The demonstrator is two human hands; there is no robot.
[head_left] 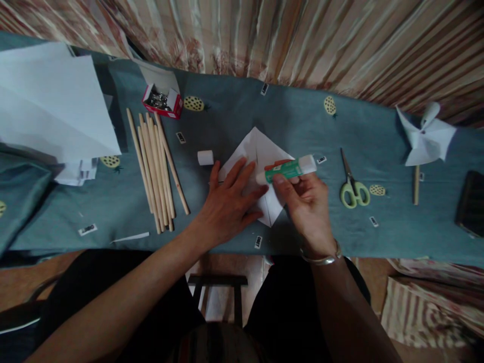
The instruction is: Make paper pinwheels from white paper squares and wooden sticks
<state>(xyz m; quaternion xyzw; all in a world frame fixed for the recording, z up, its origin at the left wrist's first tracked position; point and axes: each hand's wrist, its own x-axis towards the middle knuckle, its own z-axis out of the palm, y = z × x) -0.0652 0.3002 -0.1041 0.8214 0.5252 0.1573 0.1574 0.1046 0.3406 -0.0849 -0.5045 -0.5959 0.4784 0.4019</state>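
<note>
A square of white paper (278, 146) with fold or cut lines lies cornerwise on the cloth in front of me. My left hand (230, 204) rests flat on its left side, fingers spread. In my right hand (302, 201) is a green and white glue stick (287, 169), tilted so that its uncapped end is close to the paper's middle; I cannot tell whether it touches. The white cap (205, 158) of the glue stick lies on its side left of the paper.
Wooden sticks (159, 171) lie left, below an open red box (162, 101) of small metal pieces. White sheets (56, 106) are stacked far left. Scissors (352, 186), a paper pinwheel (425, 136) and a dark phone-like object (471, 204) lie right. Striped curtains hang behind.
</note>
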